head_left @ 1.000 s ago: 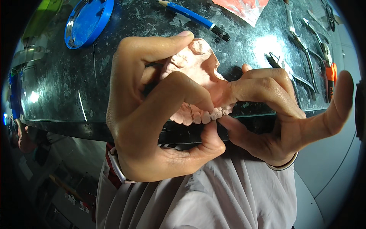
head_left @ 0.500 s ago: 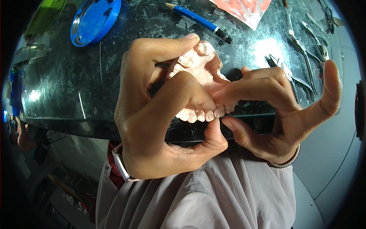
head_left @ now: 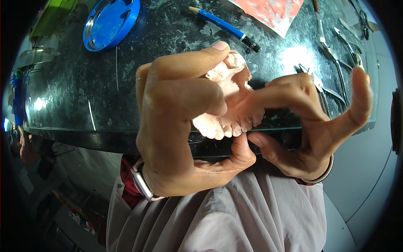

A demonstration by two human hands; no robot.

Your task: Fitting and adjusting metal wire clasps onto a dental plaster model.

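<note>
A pale pink plaster dental cast [head_left: 239, 84] is held up over the table's near edge, its front teeth toward me. My left hand [head_left: 168, 109] grips it from the left. One finger reaches along its far left side, another bends in over the palate, and the thumb presses at the front teeth. A thin bent wire [head_left: 221, 122] shows behind the front teeth, with more wire near the right-hand teeth. My right hand [head_left: 306, 117] pinches the cast's right side, index finger over the teeth and thumb just in front, little finger raised. The right index is slightly blurred.
On the dark, scuffed table [head_left: 163, 33] lie a blue round lid [head_left: 111, 25], a blue pencil [head_left: 222, 26] and a pink-smeared sheet [head_left: 273, 14]. Metal pliers [head_left: 336, 59] and other hand tools are at the right. Grey cloth [head_left: 218, 210] covers my lap.
My left index finger has drawn back from the front teeth toward the left, uncovering more wire. The cast and left hand have shifted slightly right. My right hand stays almost in place.
</note>
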